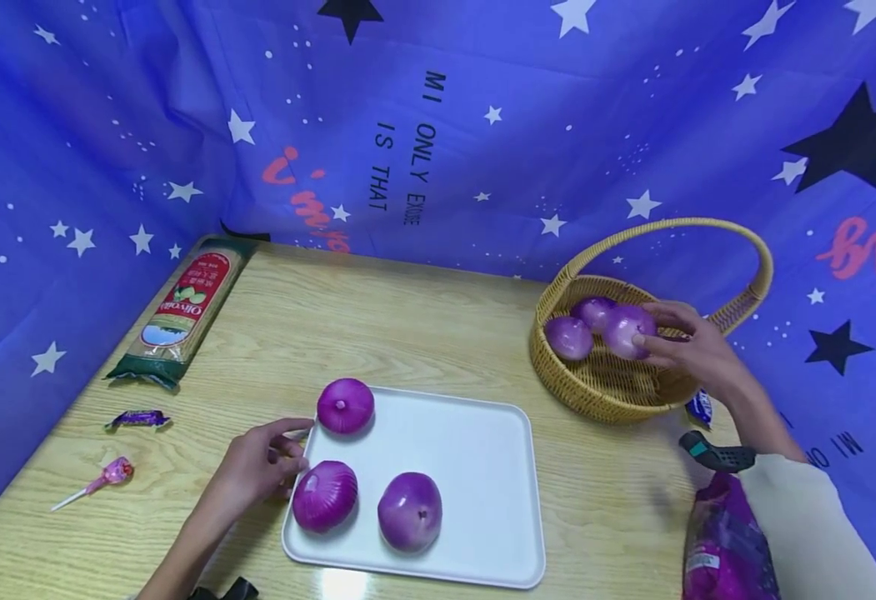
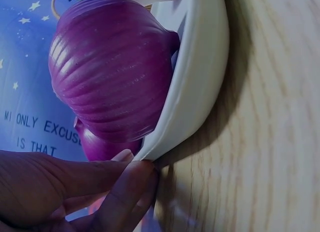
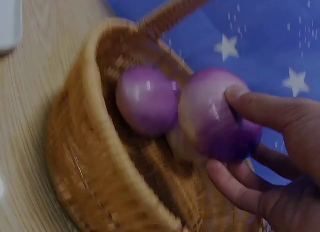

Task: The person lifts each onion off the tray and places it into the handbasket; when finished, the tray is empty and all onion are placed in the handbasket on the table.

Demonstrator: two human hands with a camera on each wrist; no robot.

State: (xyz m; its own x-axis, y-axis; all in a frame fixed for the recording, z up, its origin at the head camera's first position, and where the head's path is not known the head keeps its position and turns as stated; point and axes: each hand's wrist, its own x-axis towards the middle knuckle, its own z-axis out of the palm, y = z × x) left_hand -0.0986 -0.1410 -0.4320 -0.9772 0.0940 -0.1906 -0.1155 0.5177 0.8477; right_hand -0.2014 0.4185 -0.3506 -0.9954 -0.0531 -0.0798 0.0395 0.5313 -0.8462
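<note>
My right hand (image 1: 696, 346) grips a purple onion (image 1: 628, 332) inside the wicker basket (image 1: 603, 404), thumb on one side and fingers on the other. Two more onions lie in the basket, one (image 1: 568, 338) at its left side and one (image 1: 596, 312) behind. On the left, my left hand (image 1: 261, 467) pinches the rim of a white tray (image 1: 475, 483); the left wrist view shows thumb and fingertips (image 2: 140, 174) meeting at the tray's edge. Three onions rest on this tray: one (image 1: 345, 406) at the back left, one (image 1: 325, 497) at the front left, and one (image 1: 410, 512) near the front middle.
A noodle packet (image 1: 186, 308) lies at the back left, with a purple-wrapped candy (image 1: 139, 419) and a lollipop (image 1: 111, 473) nearer. The basket's tall handle (image 1: 678, 223) arches overhead. A purple bag (image 1: 723, 542) sits beside the right sleeve. Blue star-printed cloth (image 1: 483, 150) walls the table.
</note>
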